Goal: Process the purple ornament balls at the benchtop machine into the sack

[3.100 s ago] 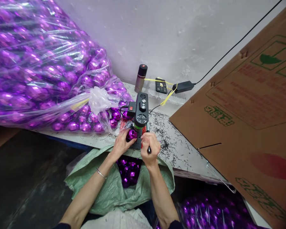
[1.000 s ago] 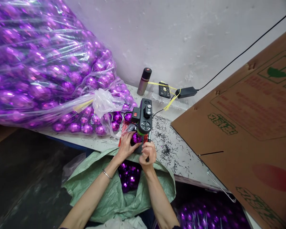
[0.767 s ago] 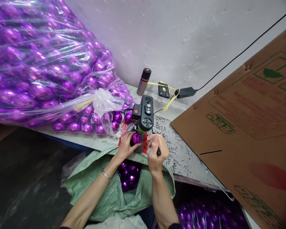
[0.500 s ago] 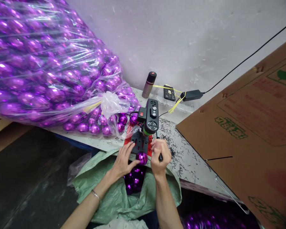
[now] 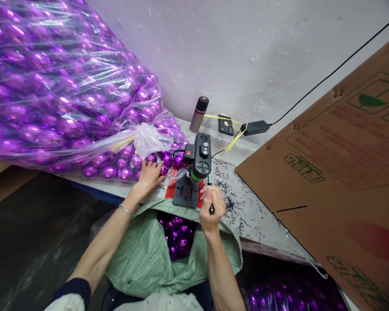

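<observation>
purple balls [image 5: 166,159] at nine o'clock of the press [image 5: 202,151] look light, slick and brittle, best cupped round the middle; left hand [image 5: 151,174], fingers spread, touches them; right hand [image 5: 216,201], fingers curled, grips the handle [image 5: 212,209].

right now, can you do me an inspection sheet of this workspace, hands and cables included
Surface: white table, black bits strewn right of the black machine
Work items: machine, purple balls, green sack with balls inside
Clutter: bottle, phone-like device
Left hand: at balls by the clear bag; grip unclear
Right hand: closed around the machine's lever
Cables: black cable running up from adapter; yellow tie at adapter
Surroundings: printed carton right, pale wall behind
</observation>
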A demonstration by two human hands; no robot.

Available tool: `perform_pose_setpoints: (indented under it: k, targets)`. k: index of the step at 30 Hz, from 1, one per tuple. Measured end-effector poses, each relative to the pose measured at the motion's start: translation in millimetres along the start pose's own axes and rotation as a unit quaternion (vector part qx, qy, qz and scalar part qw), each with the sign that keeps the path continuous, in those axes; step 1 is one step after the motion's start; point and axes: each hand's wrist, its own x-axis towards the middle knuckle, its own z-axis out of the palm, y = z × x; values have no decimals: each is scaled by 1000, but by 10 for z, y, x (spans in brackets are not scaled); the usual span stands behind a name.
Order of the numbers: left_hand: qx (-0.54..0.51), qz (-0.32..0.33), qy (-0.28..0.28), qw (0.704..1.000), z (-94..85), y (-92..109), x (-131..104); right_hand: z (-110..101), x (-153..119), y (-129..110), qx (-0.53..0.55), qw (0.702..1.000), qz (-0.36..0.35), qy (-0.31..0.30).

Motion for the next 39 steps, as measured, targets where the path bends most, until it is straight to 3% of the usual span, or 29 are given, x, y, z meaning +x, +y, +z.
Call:
perform_pose_setpoints:
  k: [3, 5, 7, 9, 12, 15, 17, 21, 26, 28, 34, 39]
  targets:
    - [-132, -21, 56, 989, -123, 123, -92, -3, -5, 11, 2, 1000, -1, -5]
    - [-275, -64, 96, 954, -209, 221, -208, -5, -12, 20, 4, 1000, 0, -7]
    - [-431, -134, 86, 888, -260, 317, -363, -3, -18, 27, 7, 1000, 0, -6]
    - [-551, -210, 35, 807, -262, 405, -534, 1, -20, 31, 8, 1000, -3, -2]
    - [-646, -291, -33, 705, -185, 508, -752, 3, -18, 28, 5, 1000, -7, -2]
    - [-700, -326, -63, 633, -67, 573, -871, -1, -13, 22, 4, 1000, -10, -4]
    - [-715, -345, -66, 604, 6, 596, -899, -4, -10, 18, 4, 1000, -13, -3]
    - [-712, -378, -53, 590, 94, 605, -883, -8, -2, 13, 5, 1000, -14, -3]
    - [-707, -397, -62, 582, 75, 663, -816, -14, 8, 4, -1, 1000, -13, -7]
    - [-704, -382, -70, 595, 62, 724, -789, -19, 10, 2, -2, 1000, -12, -9]
    - [-663, -329, -37, 671, 148, 860, -726, -32, 2, 8, 2, 1000, -13, -14]
    - [-672, -322, -36, 666, 259, 802, -670, -39, -6, 12, -4, 1000, -6, -21]
